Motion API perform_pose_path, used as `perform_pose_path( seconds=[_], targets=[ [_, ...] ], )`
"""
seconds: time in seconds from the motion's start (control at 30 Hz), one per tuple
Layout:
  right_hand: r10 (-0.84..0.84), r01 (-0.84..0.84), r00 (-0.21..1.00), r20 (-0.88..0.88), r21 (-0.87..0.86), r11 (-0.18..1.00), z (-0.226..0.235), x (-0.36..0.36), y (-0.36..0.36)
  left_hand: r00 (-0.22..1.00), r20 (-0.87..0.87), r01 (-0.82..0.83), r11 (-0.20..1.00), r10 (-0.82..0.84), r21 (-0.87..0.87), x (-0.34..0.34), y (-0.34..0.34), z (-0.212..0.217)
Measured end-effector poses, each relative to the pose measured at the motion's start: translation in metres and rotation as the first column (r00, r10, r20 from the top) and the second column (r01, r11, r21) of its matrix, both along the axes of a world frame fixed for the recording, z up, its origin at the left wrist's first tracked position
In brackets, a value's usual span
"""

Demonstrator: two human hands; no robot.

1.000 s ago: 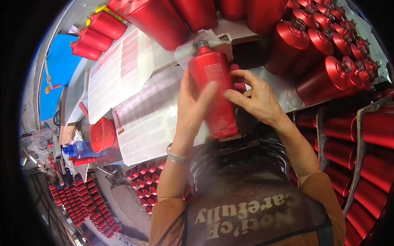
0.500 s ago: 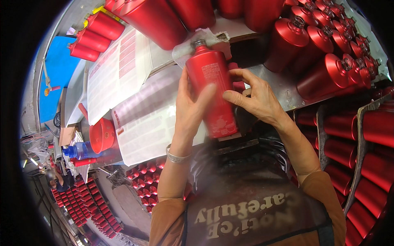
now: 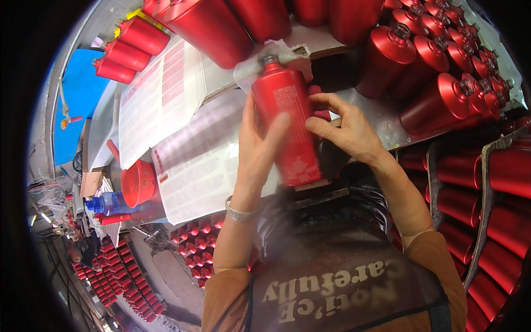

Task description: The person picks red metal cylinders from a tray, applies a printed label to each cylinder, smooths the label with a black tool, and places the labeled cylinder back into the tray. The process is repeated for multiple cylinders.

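Note:
A matte red bottle (image 3: 285,124) with a clear glass neck lies in front of me, its neck pointing away over a white cloth (image 3: 241,72). Pale printing covers part of its face, with a pale pattern near the base. My left hand (image 3: 260,135) grips its left side, thumb laid across the front. At the right edge my right hand (image 3: 348,130) holds the bottle between a bent thumb and curled fingers; some fingertips are hidden. Beneath and to the left spreads a whitish sheet (image 3: 204,166) with faint printing.
Printed sheets (image 3: 160,99) are stacked at the left, near a red bucket (image 3: 138,182) and a blue plastic bottle (image 3: 108,203). Red bottles (image 3: 387,52) crowd the back and right of the bench. Racked bottles (image 3: 459,205) fill the lower right. A person (image 3: 86,252) works far left.
The red bottle and my hands have shifted very slightly to the right. My right thumb has slid a little rightward along the bottle's edge. The distant person has bent lower.

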State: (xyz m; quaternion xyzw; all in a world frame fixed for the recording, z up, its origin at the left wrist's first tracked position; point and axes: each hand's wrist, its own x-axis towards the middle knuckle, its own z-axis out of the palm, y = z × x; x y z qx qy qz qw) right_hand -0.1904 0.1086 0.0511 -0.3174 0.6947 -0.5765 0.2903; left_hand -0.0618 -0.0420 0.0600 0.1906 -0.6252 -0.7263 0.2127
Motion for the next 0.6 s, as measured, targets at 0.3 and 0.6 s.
perform_pose_path(
  seconds=[0.3,0.6],
  targets=[
    [-0.03,0.028,0.999,0.021,0.06,0.998,0.009,-0.028,-0.019,0.996,0.082,-0.025,0.996,0.032,-0.081,0.015,0.013,0.005],
    [-0.03,0.045,0.991,-0.129,0.117,0.992,0.021,-0.028,-0.035,0.997,0.063,-0.037,0.995,0.043,-0.094,0.01,0.014,0.006]
  ],
)
